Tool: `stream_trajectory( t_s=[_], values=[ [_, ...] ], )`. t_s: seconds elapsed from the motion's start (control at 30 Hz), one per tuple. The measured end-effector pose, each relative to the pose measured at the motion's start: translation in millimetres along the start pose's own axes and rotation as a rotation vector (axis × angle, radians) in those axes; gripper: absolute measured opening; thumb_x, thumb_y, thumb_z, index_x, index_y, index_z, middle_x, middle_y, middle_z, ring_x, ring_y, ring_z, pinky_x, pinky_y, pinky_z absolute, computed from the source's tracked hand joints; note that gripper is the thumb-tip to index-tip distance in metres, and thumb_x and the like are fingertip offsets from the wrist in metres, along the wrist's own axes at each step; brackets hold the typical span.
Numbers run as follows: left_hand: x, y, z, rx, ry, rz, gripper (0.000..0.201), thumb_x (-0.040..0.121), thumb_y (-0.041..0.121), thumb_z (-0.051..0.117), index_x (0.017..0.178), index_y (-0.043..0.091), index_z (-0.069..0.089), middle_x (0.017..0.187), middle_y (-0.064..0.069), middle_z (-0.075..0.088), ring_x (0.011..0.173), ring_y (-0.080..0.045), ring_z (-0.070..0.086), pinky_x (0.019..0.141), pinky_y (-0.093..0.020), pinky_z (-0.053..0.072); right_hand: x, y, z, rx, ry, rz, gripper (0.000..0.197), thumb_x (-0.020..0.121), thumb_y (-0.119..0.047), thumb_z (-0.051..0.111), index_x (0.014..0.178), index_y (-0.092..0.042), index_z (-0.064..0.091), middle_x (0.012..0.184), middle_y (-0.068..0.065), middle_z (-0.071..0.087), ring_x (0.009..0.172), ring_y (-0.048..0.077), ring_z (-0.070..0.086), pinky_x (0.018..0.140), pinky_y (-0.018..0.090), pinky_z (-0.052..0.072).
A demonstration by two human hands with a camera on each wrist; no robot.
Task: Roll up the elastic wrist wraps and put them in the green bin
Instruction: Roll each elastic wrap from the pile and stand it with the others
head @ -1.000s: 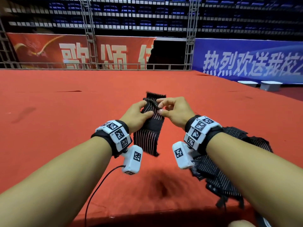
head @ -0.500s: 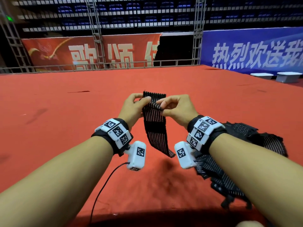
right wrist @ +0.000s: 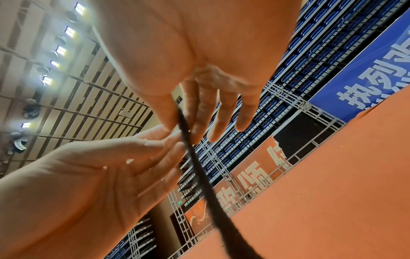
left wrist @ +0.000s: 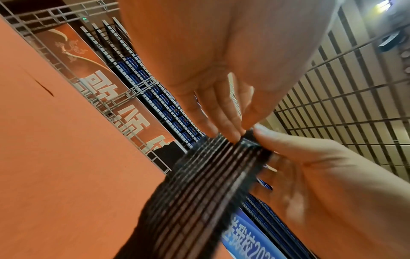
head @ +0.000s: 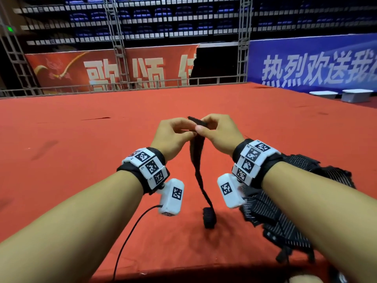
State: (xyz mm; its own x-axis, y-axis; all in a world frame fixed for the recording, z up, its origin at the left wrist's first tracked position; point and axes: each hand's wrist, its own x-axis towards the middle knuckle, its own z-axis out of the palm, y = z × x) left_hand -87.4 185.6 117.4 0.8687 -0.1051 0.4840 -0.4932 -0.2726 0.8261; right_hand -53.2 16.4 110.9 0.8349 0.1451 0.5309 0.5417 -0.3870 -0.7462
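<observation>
- Since earlier, wrap [head: 201, 172] has turned edge-on and hangs longer, its tail reaching the tabletop [head: 81, 152].
- Progress: rolling barely begun; more wraps [head: 289, 219] lie unrolled under the right forearm; no green bin visible.
- Left hand [head: 173, 135] and right hand [head: 219, 132] fingers pinch the wrap's top end.

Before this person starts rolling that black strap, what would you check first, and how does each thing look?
1. Both hands hold the top end of the wrist wrap: left hand and right hand pinch it, ok.
2. Wrap hangs free: ok.
3. Wrap flat, untwisted: not ok, edge-on in the head view.
4. Roll started: cannot tell.
5. Green bin in view: not ok.
6. Pile of wraps within reach: ok.
</observation>
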Motion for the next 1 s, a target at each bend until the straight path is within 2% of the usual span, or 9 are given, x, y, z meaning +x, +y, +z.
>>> stream_trajectory(
  t_s=[0.13,0.23,0.3,0.4,0.47,0.57,0.63,0.83,1.0],
  values=[
    [10,-11,-6,0.093,0.118,0.049,0.033,0.084,0.004,0.077,0.095,0.032,0.065,0.093,0.002,0.073,0.077,-0.012,0.068,0.076,-0.035,0.060,8,1,-2,0.010,0.021,0.007,0.013,0.090,-0.022,0.068,0.079,-0.029,0.069,0.074,-0.009,0.065,0.072,0.011,0.059,0.073,0.038,0.050],
    [15,-11,-13,0.220,0.166,0.086,0.027,0.085,0.021,0.079,0.100,0.040,0.066,0.104,0.004,0.067,0.078,-0.014,0.061,0.078,-0.036,0.057,7,-5,-6,0.086,0.004,-0.020,0.017,0.094,-0.014,0.066,0.083,-0.025,0.070,0.077,-0.003,0.066,0.074,0.012,0.059,0.072,0.033,0.049],
    [15,-7,-16,0.221,0.151,0.082,0.017,0.088,0.021,0.077,0.092,0.036,0.069,0.096,0.004,0.069,0.078,-0.012,0.061,0.080,-0.035,0.055,4,-11,-8,0.113,-0.021,-0.020,0.014,0.096,-0.010,0.065,0.086,-0.020,0.071,0.077,-0.002,0.066,0.073,0.010,0.060,0.069,0.028,0.049],
    [8,3,-19,0.193,0.130,0.059,0.017,0.091,0.017,0.075,0.083,0.031,0.069,0.075,0.005,0.068,0.074,-0.012,0.063,0.081,-0.037,0.055,-2,-21,-13,0.118,-0.044,-0.015,0.015,0.096,-0.012,0.066,0.085,-0.020,0.072,0.076,-0.003,0.067,0.072,0.011,0.064,0.067,0.029,0.051],
    [1,11,-21,0.172,0.128,0.058,0.015,0.091,0.016,0.075,0.083,0.028,0.070,0.072,0.002,0.069,0.070,-0.013,0.065,0.079,-0.039,0.057,-9,-29,-17,0.135,-0.051,-0.017,0.016,0.096,-0.011,0.066,0.084,-0.021,0.071,0.074,-0.004,0.066,0.071,0.011,0.064,0.065,0.027,0.051],
    [-12,25,-24,0.144,0.130,0.063,0.012,0.089,0.018,0.075,0.082,0.027,0.072,0.070,-0.002,0.069,0.063,-0.015,0.063,0.068,-0.038,0.056,-22,-45,-21,0.117,-0.034,-0.032,0.007,0.095,-0.009,0.067,0.092,-0.014,0.071,0.075,-0.004,0.066,0.065,0.004,0.060,0.058,0.017,0.046],
    [-24,38,-26,0.110,0.126,0.069,0.011,0.090,0.013,0.074,0.083,0.021,0.073,0.066,-0.007,0.067,0.054,-0.015,0.059,0.059,-0.033,0.053,-32,-58,-25,0.130,-0.015,-0.038,0.006,0.094,-0.008,0.069,0.100,-0.007,0.070,0.084,0.002,0.068,0.070,0.007,0.062,0.056,0.015,0.046],
    [-50,71,-27,0.005,0.082,0.079,0.010,0.091,0.004,0.070,0.084,0.010,0.069,0.064,-0.007,0.065,0.044,-0.012,0.060,0.046,-0.028,0.054,-58,-88,-39,0.125,-0.022,-0.062,0.011,0.094,-0.007,0.069,0.103,-0.001,0.068,0.078,0.007,0.066,0.060,0.014,0.061,0.045,0.025,0.046],
    [-57,64,-27,0.035,-0.007,-0.047,0.009,0.094,0.004,0.066,0.086,0.008,0.065,0.068,-0.017,0.064,0.040,-0.015,0.059,0.041,-0.028,0.054,-62,-82,-34,0.043,-0.082,0.029,0.010,0.094,-0.009,0.070,0.101,-0.003,0.068,0.076,0.008,0.066,0.058,0.015,0.061,0.045,0.027,0.049]
  ],
)
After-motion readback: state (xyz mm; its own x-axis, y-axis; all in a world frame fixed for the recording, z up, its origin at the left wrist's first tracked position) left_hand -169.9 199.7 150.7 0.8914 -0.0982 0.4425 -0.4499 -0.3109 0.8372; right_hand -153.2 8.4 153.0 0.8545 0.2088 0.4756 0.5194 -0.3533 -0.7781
